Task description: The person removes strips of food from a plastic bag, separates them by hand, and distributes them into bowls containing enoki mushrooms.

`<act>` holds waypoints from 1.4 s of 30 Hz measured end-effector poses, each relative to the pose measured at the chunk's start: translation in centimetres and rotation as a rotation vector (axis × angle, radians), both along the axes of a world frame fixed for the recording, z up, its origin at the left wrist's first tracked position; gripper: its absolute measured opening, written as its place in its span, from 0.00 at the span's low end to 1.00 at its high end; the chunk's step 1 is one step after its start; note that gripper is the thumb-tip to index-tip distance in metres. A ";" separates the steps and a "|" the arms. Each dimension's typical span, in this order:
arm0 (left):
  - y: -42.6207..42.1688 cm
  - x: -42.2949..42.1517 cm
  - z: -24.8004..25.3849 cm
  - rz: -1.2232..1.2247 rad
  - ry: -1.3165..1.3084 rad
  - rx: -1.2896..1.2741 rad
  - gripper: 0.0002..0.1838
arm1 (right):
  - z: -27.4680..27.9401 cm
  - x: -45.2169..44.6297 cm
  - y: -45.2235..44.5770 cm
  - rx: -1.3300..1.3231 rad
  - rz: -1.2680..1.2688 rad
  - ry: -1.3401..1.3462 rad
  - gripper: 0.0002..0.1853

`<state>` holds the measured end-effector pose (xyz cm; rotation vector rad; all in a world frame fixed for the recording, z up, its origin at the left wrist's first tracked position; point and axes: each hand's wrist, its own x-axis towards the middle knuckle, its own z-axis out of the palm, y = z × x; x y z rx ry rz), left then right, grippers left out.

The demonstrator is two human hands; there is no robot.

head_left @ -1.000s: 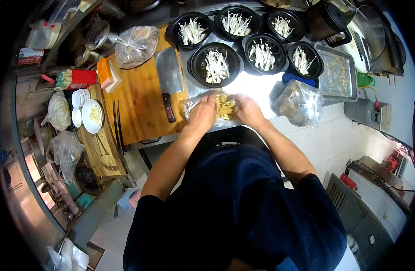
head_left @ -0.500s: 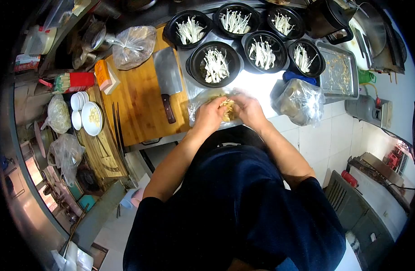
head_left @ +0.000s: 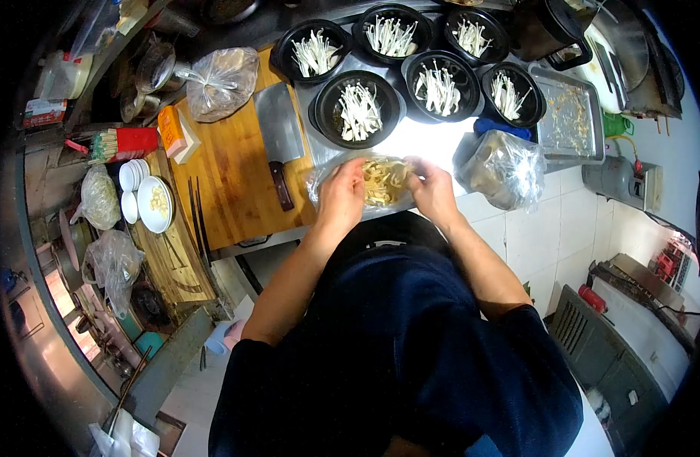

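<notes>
In front of my body a clear plastic bag [head_left: 313,183] lies spread on the metal counter's front edge, with a heap of pale yellow-brown strips [head_left: 383,181] showing in it; their exact kind I cannot make out. My left hand [head_left: 342,194] grips the bag's left side, fingers bent together. At its right side, my right hand [head_left: 434,190] pinches the plastic between thumb and fingers. Just beyond the bag stands a black pot [head_left: 325,114] with white enoki mushrooms [head_left: 359,112] inside. A cleaver [head_left: 281,126] rests left of my left hand.
Several more black pots [head_left: 472,103] with enoki stand behind. A tied plastic bag [head_left: 506,171] sits right of my hands, near a metal tray [head_left: 567,114]. On the left are a wooden cutting board [head_left: 232,171], black chopsticks [head_left: 197,217], white bowls [head_left: 155,221] and another tied bag [head_left: 224,84].
My hands have moved apart from over the strips to the bag's two sides. More of the strips now shows between them. The view has shifted slightly.
</notes>
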<state>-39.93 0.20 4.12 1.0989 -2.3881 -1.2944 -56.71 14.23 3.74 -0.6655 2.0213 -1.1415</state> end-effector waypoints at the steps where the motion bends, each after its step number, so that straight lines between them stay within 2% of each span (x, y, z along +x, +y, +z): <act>1: 0.2 0.1 0.8 0.011 0.034 0.054 0.23 | -0.2 0.1 0.2 -0.006 0.100 0.241 0.17; 2: 0.4 0.2 1.2 0.022 0.070 0.108 0.24 | -0.3 0.1 0.4 -0.013 0.200 0.483 0.18; 3: 0.6 0.5 0.5 0.019 0.072 0.106 0.24 | 0.1 0.2 0.5 -0.014 0.197 0.485 0.18; 5: 0.6 1.4 -1.5 0.124 0.209 0.359 0.25 | 1.3 0.5 0.2 -0.034 0.229 0.651 0.20; 6: 0.6 1.4 -1.0 0.124 0.204 0.360 0.25 | 1.6 0.6 0.0 -0.034 0.229 0.646 0.20; 8: 0.4 1.2 0.2 0.174 0.235 0.402 0.25 | 2.8 0.6 -0.3 -0.186 0.301 0.273 0.21; 9: 0.3 0.9 0.7 0.173 0.239 0.397 0.25 | 3.8 0.6 -0.9 -0.190 0.301 0.277 0.21; 11: 0.4 0.8 1.6 0.219 0.300 0.549 0.25 | 5.4 1.6 -1.7 -0.186 0.291 -0.031 0.20; 13: 0.4 0.7 1.7 0.225 0.351 0.618 0.25 | 4.1 2.1 -1.8 -0.240 0.296 0.032 0.21; 16: 0.3 0.8 1.7 0.254 0.464 0.747 0.25 | 2.4 2.5 -1.8 -0.165 0.267 -0.024 0.19; 18: 0.3 0.7 1.5 0.274 0.527 0.807 0.25 | 1.3 2.4 -1.6 -0.188 0.063 -0.333 0.13; 19: 0.4 0.7 1.4 0.274 0.471 0.862 0.24 | 1.2 2.1 -1.6 -0.188 0.065 -0.333 0.13; 20: 0.4 0.7 1.3 0.274 0.413 0.917 0.23 | 1.2 1.8 -1.6 -0.234 0.070 -0.492 0.11; 21: 0.6 0.6 1.3 0.275 0.415 0.916 0.23 | 1.4 1.6 -1.7 -0.280 0.074 -0.650 0.08; 24: 0.7 0.3 1.4 0.256 0.447 0.906 0.19 | 2.3 1.4 -2.1 -0.190 0.055 -0.721 0.08; 28: 0.2 0.1 1.9 0.216 0.336 0.870 0.12 | 2.7 1.4 -2.0 -0.152 0.037 -0.709 0.10; 30: 0.1 0.1 2.0 0.220 0.332 0.886 0.10 | 2.5 1.5 -1.6 -0.130 0.119 -0.630 0.10; 34: 0.3 0.1 1.3 0.223 0.292 0.868 0.08 | 2.3 1.5 -1.6 -0.151 0.073 -0.503 0.10; 37: 0.9 0.1 1.1 0.215 0.261 0.831 0.08 | 2.7 1.2 -1.8 -0.102 0.147 -0.385 0.09; 40: 0.9 0.0 1.5 0.213 0.253 0.815 0.08 | 1.9 1.2 -1.8 -0.042 0.094 -0.448 0.10; 42: 0.8 -0.1 1.9 0.216 0.256 0.820 0.08 | 1.8 1.3 -1.9 -0.184 -0.048 -0.764 0.12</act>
